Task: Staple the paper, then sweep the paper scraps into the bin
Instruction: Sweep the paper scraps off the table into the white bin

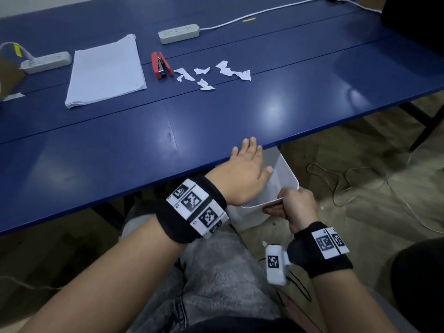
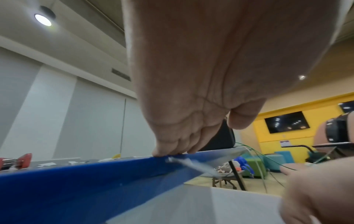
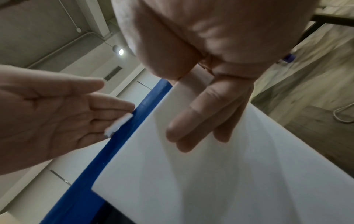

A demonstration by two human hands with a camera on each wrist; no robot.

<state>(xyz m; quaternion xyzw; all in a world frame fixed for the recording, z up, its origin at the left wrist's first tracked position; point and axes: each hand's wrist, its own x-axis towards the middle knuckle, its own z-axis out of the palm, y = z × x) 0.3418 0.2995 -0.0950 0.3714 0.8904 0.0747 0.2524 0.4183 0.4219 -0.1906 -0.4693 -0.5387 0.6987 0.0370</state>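
Observation:
My left hand (image 1: 251, 156) lies flat at the near edge of the blue table (image 1: 120, 150), fingers straight. Its fingertips (image 2: 168, 151) touch a small white paper scrap (image 3: 118, 125) right at the edge, above the white bin (image 1: 287, 180). My right hand (image 1: 289, 203) grips the bin's near rim and holds it under the table edge, with its fingers (image 3: 201, 121) inside the wall. Several more torn scraps (image 1: 211, 73) lie farther back, beside the red stapler (image 1: 161, 66). The white paper stack (image 1: 105, 70) lies left of the stapler.
Two grey power strips (image 1: 179, 33) (image 1: 45, 62) and a white cable (image 1: 264, 12) lie at the back of the table. A cardboard box (image 1: 9, 73) stands at the far left. Cables trail on the floor (image 1: 336, 174) right of the bin. My lap is below the table.

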